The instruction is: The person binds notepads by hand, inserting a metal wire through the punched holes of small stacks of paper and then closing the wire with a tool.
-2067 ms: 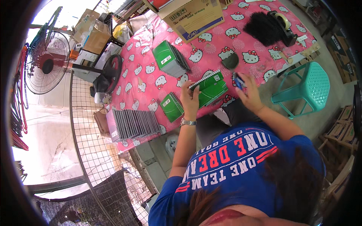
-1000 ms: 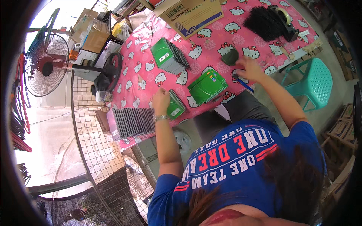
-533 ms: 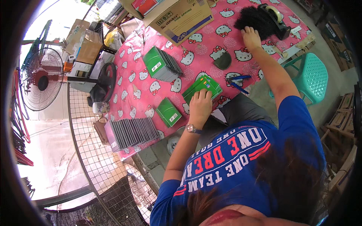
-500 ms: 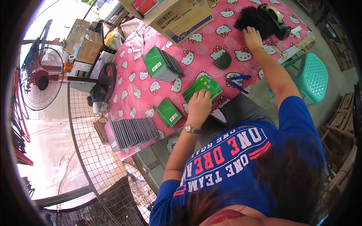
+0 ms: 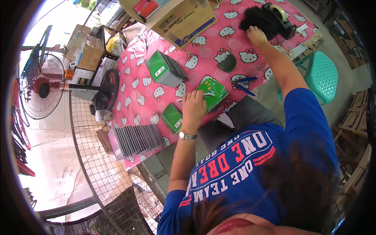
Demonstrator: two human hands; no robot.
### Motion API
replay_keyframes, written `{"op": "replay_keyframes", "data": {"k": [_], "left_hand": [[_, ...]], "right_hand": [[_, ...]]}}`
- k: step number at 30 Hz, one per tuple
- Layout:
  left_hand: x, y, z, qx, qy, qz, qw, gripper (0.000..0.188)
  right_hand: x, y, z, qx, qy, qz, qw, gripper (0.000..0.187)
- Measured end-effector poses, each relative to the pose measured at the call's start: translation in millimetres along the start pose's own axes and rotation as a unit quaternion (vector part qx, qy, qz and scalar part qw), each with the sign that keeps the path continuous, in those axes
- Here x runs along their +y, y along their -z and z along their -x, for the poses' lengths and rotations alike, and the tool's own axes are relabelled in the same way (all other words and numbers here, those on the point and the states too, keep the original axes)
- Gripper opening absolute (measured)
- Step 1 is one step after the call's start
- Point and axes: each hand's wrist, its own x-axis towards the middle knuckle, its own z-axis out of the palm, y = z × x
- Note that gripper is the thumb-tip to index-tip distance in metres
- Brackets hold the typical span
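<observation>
My left hand (image 5: 194, 105), with a watch on its wrist, is closed on the edge of a green-covered notebook (image 5: 213, 96) near the table's front. Pale page edges show on both sides of the fingers, and the fingertips are partly hidden. At the far right, my right hand (image 5: 257, 36) touches the near side of a heap of black binding coils (image 5: 260, 21). Its fingers are curled, and whatever they pinch is too small to make out. Left of my left hand lies another green notebook (image 5: 171, 117). A stack of green notebooks with black spiral spines (image 5: 164, 68) stands beyond.
A long spiral-bound stack (image 5: 137, 140) sits at the front left. Blue-handled pliers (image 5: 244, 83) and a dark green pouch-like item (image 5: 227, 62) lie between my arms. A cardboard box (image 5: 182, 23), tape dispenser (image 5: 284, 21), fan (image 5: 44, 87) and green stool (image 5: 321, 76) surround the workspace.
My left hand has shifted left across the green notebooks, and pale page edges now show beside its fingers. My right hand stays at the coil heap. The whole view has shifted slightly.
</observation>
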Motion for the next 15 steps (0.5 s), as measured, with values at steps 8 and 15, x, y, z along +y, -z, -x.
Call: {"op": "replay_keyframes", "data": {"k": [8,15], "left_hand": [[4,-24,9,0.080,0.025,0.009,0.996,0.024],[3,-20,-5,0.079,0.007,0.064,0.995,0.022]], "right_hand": [[-37,44,19,0.031,-0.026,-0.136,0.990,0.021],[-62,40,61,-0.130,-0.001,-0.148,0.980,0.052]]}}
